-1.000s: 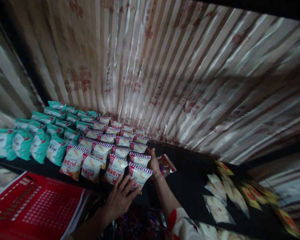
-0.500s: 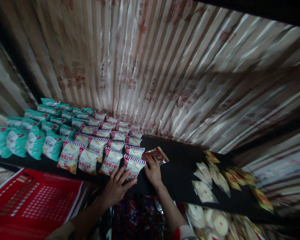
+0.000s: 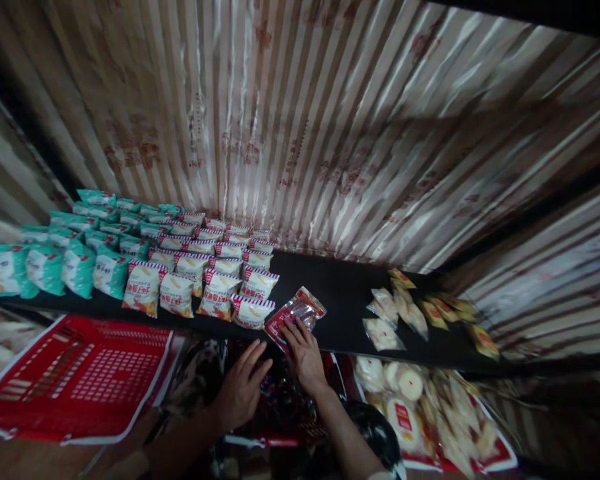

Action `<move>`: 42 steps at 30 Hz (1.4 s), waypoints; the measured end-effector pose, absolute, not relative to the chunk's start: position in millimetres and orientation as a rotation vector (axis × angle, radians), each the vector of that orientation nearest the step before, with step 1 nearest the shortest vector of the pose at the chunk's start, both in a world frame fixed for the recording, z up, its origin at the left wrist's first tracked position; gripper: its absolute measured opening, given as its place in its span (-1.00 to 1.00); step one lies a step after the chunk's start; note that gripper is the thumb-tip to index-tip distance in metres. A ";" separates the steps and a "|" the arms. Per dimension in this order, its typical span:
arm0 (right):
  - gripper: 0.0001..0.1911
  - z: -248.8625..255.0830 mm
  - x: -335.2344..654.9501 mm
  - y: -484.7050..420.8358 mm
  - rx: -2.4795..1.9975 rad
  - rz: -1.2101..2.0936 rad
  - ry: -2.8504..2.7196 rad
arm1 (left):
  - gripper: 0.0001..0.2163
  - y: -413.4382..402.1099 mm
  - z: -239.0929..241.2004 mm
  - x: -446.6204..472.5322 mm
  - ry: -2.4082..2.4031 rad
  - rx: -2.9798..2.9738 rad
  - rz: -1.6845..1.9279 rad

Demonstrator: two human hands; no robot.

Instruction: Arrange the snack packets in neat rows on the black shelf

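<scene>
My right hand (image 3: 305, 355) is on a shiny red vacuum-type packet (image 3: 306, 307) at the shelf's front edge, fingers over its lower part and the thumb hidden. The packet lies slanted, with a see-through window showing dark contents. My left hand (image 3: 243, 388) is just in front of the shelf edge, fingers stretched and holding nothing. Close above it stands the end bag of white snack bags (image 3: 253, 311) with red and blue striped tops. Several rows of these bags fill the shelf to the left of the red packet.
Teal snack bags (image 3: 111, 272) stand in rows at the far left of the black shelf (image 3: 340, 293). Small clear packs (image 3: 383, 333) and yellow packs (image 3: 483, 341) lie at the right. Below are a red basket (image 3: 80, 373), a basket of dark packets, and packaged white rounds (image 3: 411, 385).
My left hand has come off the front white bag and moved down. My right hand has drawn the red packet towards the shelf's front edge. The view has shifted slightly.
</scene>
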State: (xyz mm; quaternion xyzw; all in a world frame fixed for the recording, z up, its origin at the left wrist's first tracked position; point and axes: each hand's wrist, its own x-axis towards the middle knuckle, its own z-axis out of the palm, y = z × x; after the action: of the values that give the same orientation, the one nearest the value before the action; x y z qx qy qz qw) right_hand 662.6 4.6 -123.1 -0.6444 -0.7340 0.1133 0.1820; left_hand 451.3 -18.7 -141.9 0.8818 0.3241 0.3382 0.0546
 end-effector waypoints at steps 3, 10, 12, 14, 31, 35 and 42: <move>-0.28 -121.1 666.8 -5.5 -1.822 0.328 -2.051 | -0.46 -15.4 -140.4 454.2 1.016 2.684 1.011; -0.27 -115.5 668.8 3.3 -1.920 0.291 -2.089 | -0.48 29.1 -118.8 445.8 1.269 2.760 0.945; -0.26 -109.9 670.2 9.1 -1.982 0.327 -2.131 | -0.46 35.5 -114.4 444.3 1.216 2.801 0.866; -0.23 -102.6 672.3 14.7 -2.046 0.437 -2.177 | -0.44 37.1 -113.6 444.3 1.190 2.825 0.806; -0.17 -102.8 575.4 85.3 -1.544 1.050 -1.174 | -0.54 51.6 -131.4 437.5 1.309 2.894 1.023; -0.19 -107.8 574.3 90.2 -1.505 1.025 -1.121 | -0.56 59.5 -133.5 429.6 1.278 2.952 1.108; -0.08 -90.7 575.5 85.3 -1.420 0.962 -1.116 | -0.57 55.9 -137.8 407.6 1.426 2.807 1.271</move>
State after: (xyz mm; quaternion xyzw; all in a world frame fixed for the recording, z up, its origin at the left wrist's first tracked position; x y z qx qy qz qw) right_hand 575.5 85.3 -90.7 -0.5925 -0.4657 0.4013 0.5206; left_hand 407.6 55.9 -137.8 0.8202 0.4166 0.3713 -0.1262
